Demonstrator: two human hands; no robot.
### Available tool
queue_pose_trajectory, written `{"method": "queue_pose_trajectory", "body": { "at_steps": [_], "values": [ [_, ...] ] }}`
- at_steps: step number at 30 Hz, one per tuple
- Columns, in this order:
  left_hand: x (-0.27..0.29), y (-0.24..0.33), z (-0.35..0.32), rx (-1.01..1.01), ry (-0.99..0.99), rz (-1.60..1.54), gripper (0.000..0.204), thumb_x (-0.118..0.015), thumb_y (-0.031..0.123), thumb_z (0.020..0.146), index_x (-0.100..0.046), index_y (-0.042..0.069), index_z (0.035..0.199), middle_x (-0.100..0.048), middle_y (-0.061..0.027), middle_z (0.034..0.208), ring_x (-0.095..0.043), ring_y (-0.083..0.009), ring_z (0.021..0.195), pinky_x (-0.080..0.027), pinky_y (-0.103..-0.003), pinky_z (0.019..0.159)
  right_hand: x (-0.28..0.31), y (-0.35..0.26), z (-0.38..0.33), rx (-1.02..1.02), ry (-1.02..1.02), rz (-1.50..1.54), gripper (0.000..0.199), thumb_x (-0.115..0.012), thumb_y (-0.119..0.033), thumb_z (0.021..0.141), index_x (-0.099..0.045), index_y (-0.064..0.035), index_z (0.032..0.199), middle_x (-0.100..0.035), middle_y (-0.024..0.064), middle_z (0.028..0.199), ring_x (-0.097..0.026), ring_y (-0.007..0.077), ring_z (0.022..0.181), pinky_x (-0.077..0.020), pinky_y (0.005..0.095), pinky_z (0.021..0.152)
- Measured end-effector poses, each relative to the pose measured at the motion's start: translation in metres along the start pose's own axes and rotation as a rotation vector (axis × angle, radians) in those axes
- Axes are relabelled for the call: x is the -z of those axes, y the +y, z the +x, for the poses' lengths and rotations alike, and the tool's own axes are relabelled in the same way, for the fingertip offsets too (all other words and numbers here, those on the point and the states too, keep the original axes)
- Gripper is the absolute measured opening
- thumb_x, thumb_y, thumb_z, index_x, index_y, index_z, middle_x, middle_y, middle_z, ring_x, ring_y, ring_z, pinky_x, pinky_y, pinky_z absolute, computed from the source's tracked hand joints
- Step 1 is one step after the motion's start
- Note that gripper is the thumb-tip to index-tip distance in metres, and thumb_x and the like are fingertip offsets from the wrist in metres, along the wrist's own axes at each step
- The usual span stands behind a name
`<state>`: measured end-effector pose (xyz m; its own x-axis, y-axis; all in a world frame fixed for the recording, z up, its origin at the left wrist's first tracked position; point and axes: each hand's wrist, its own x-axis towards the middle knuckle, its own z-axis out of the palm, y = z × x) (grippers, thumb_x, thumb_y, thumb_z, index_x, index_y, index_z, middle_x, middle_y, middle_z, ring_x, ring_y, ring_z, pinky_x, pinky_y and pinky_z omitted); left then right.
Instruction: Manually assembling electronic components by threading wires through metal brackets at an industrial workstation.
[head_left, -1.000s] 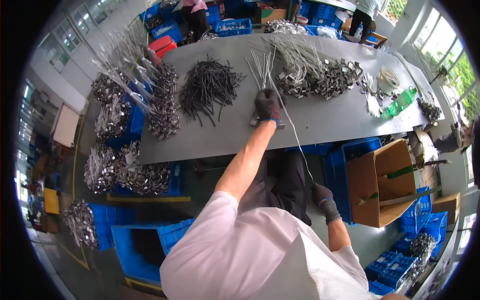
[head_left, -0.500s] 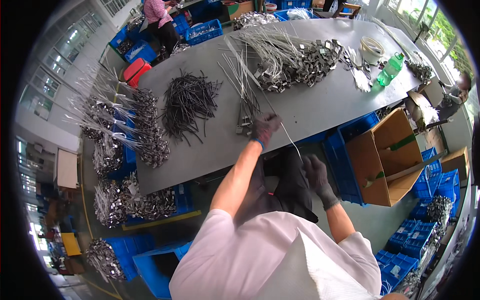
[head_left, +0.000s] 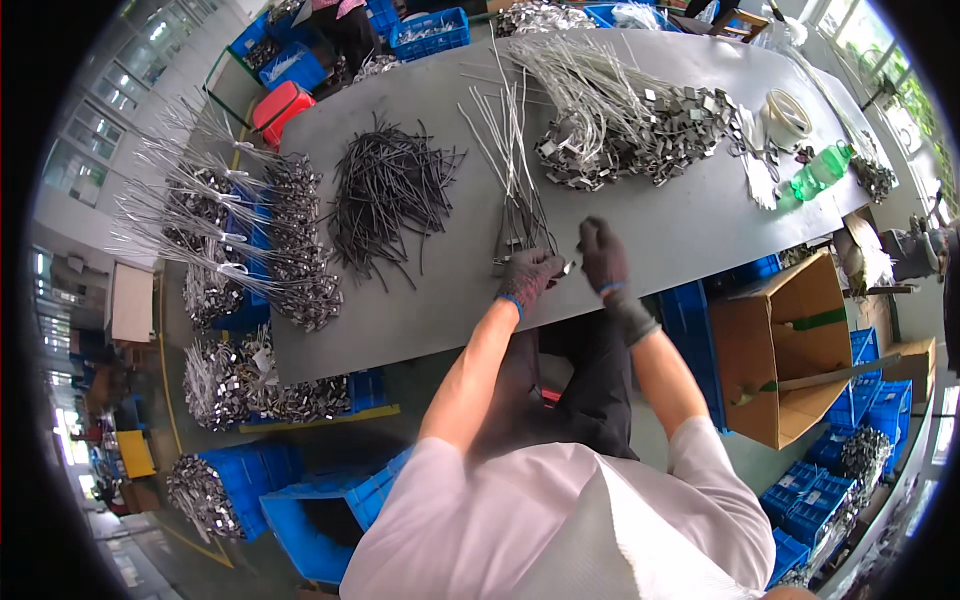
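Note:
My left hand [head_left: 530, 277], in a dark knitted glove, is closed at the near edge of the grey table on a thin wire piece. Its small shiny metal end [head_left: 568, 268] pokes out towards the right. Beside it, my gloved right hand [head_left: 603, 258] is raised over the table, its fingers curled together; whatever they hold, if anything, is hidden. Just beyond the left hand lies a small bunch of pale wires [head_left: 515, 160] with metal blocks at their near ends. To its left spreads a pile of short black tubes or cords [head_left: 390, 195].
A large heap of wires with metal blocks [head_left: 640, 135] covers the far middle of the table [head_left: 450, 290]. A green bottle [head_left: 820, 172] and a white tub [head_left: 787, 118] stand at the right. A cardboard box [head_left: 785, 350] is beside my right arm; bundled wires [head_left: 230, 230] hang at the left.
My right hand has risen from above my lap to the table, close to my left hand. The long wire that stretched between both hands no longer shows there. The view has shifted slightly.

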<state>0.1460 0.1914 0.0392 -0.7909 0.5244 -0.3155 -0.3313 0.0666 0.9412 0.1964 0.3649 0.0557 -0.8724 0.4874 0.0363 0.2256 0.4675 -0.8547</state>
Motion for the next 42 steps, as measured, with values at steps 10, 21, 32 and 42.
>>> {"method": "queue_pose_trajectory", "body": {
  "at_steps": [10,21,32,42],
  "values": [
    [0.158,-0.031,0.025,-0.115,0.948,1.013,0.026,-0.061,0.031,0.086,-0.063,0.006,0.093,-0.068,-0.0177,0.092,-0.068,-0.0421,0.089,-0.054,-0.051,0.077,0.027,0.070,0.148,0.102,-0.061,-0.568,0.048,-0.059,-0.035,0.093,-0.054,-0.0164,0.136,-0.065,0.0235,0.120,-0.060,0.0455,0.114,-0.0502,0.0537,0.092],
    [0.210,-0.027,0.040,0.390,0.775,1.139,0.030,-0.056,0.032,0.091,-0.062,0.007,0.107,-0.070,-0.0240,0.107,-0.069,-0.0429,0.100,-0.056,-0.054,0.081,0.000,0.093,0.158,-0.022,0.359,-0.421,0.029,-0.054,-0.028,0.096,-0.065,-0.0145,0.118,-0.066,0.0196,0.116,-0.063,0.0418,0.103,-0.0521,0.0505,0.090],
    [0.266,-0.058,0.063,0.270,0.562,1.122,0.037,-0.054,0.035,0.094,-0.063,0.001,0.106,-0.068,-0.0287,0.109,-0.066,-0.0463,0.103,-0.054,-0.052,0.088,0.016,0.102,0.136,-0.365,0.116,0.360,0.031,-0.063,-0.033,0.090,-0.065,-0.0056,0.103,-0.071,0.0227,0.094,-0.066,0.0382,0.078,-0.0539,0.0470,0.069],
    [0.236,-0.050,0.037,0.352,0.540,0.503,0.041,-0.060,0.038,0.094,-0.063,-0.001,0.103,-0.071,-0.0236,0.096,-0.072,-0.0341,0.086,-0.059,-0.045,0.071,0.102,0.160,-0.189,-0.117,0.122,-0.700,0.024,-0.055,-0.007,0.093,-0.054,-0.0038,0.117,-0.062,0.0223,0.108,-0.065,0.0447,0.084,-0.0549,0.0500,0.075]
  ]
}}
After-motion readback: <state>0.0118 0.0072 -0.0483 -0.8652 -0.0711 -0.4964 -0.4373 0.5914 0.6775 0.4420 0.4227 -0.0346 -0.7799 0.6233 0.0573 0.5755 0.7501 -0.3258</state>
